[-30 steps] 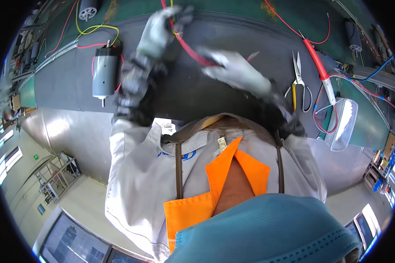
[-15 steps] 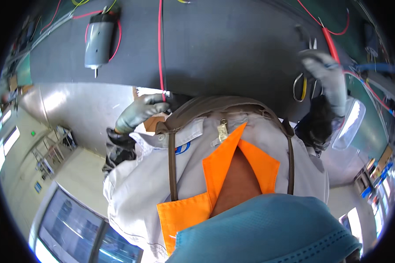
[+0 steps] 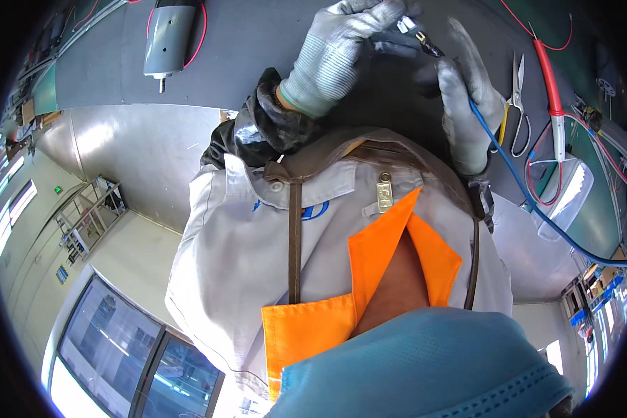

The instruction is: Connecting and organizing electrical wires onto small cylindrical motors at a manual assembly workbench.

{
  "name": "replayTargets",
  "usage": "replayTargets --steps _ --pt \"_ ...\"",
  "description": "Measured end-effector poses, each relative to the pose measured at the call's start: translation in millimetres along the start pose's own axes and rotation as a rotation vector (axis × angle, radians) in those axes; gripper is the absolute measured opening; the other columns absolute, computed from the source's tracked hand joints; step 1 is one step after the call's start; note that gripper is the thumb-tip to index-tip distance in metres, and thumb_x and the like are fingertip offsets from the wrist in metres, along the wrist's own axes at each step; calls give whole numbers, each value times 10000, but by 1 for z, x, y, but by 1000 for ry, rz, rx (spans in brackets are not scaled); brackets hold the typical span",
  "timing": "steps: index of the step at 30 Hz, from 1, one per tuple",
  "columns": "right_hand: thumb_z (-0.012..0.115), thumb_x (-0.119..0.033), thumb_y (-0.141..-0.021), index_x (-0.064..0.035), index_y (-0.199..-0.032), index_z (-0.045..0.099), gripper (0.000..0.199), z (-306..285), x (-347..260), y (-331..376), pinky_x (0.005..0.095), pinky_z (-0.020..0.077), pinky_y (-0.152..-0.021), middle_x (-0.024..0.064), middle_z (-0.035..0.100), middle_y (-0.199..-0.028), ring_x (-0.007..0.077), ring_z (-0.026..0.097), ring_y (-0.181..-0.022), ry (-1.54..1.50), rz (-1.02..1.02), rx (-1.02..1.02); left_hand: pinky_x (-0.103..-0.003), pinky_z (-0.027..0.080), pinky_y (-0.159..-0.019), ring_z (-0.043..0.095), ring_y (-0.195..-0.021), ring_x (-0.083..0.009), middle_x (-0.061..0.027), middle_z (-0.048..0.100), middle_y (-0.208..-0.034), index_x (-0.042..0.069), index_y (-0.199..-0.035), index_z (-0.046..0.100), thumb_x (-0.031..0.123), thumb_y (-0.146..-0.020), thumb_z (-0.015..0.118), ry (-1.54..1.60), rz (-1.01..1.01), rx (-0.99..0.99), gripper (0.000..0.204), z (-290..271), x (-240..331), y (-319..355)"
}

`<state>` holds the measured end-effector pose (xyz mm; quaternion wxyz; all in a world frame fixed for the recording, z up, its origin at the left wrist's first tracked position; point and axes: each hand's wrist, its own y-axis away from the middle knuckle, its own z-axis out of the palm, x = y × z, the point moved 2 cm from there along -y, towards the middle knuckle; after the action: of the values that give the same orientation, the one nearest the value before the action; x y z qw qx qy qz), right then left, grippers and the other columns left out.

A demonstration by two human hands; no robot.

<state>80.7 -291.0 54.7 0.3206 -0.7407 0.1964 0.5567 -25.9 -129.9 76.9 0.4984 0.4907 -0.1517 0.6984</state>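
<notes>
My left hand [image 3: 336, 59], in a grey-white glove, is raised above the dark bench with its fingers closed around a small white connector [image 3: 405, 25]. Facing it, my right hand [image 3: 468, 104], gloved alike, grips a blue cable [image 3: 515, 177]. The cable's dark end, with a small metal tip [image 3: 422, 37], points at the connector and lies very near it; whether they touch I cannot tell. Some of the right fingers are blurred. Just right of that hand lie scissors [image 3: 516, 97] with partly yellow handles.
A grey cylindrical motor [image 3: 168, 43] with a red wire lies on the dark bench mat [image 3: 104, 76] at the far left. To the right are a red-handled, pen-shaped tool [image 3: 550, 78] and a clear plastic tray [image 3: 571, 195]. The blue cable trails off toward the right edge.
My left hand has risen from the bench's near edge toward the middle. My right hand has moved left from beside the scissors, and the blue cable is now in it.
</notes>
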Motion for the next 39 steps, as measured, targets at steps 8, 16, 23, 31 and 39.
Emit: replayTargets --steps 8,16,23,31,39 --pt "620 -168 -1015 43 -1435 522 479 -1 -16 -2 306 577 -795 190 654 -1365 189 719 -907 105 47 -111 -228 524 -762 676 -854 -82 -36 736 -947 -16 -1081 702 271 -1078 581 129 -103 70 312 3 -6 -3" --pt "619 -45 -979 60 -1394 584 429 9 -14 -1 250 536 -779 189 676 -1319 123 689 -885 146 12 24 -253 526 -795 680 -867 -109 -53 737 -955 -23 -1084 711 220 -1093 529 -27 0 -67 304 -4 -15 -8" --pt "625 -93 -980 45 -1413 558 459 0 -4 4 303 578 -774 204 659 -1352 215 738 -870 281 -41 17 -292 541 -858 694 -942 -143 -91 754 -1013 -43 -1123 709 229 -1107 470 37 100 -173 362 -14 -20 -9" --pt "628 -107 -983 33 -1423 553 468 1 -5 8 305 581 -766 200 671 -1325 214 740 -860 240 -46 16 -263 545 -833 703 -883 -129 -82 756 -990 -32 -1084 706 233 -1100 504 171 -94 -10 334 -5 -21 -4" --pt "629 -97 -988 24 -1426 562 460 6 -4 7 273 558 -755 181 702 -1258 147 711 -853 123 -41 4 -252 537 -813 692 -875 -115 -62 748 -980 -8 -1091 688 250 -1091 535 158 -70 -121 300 -9 -16 -3"
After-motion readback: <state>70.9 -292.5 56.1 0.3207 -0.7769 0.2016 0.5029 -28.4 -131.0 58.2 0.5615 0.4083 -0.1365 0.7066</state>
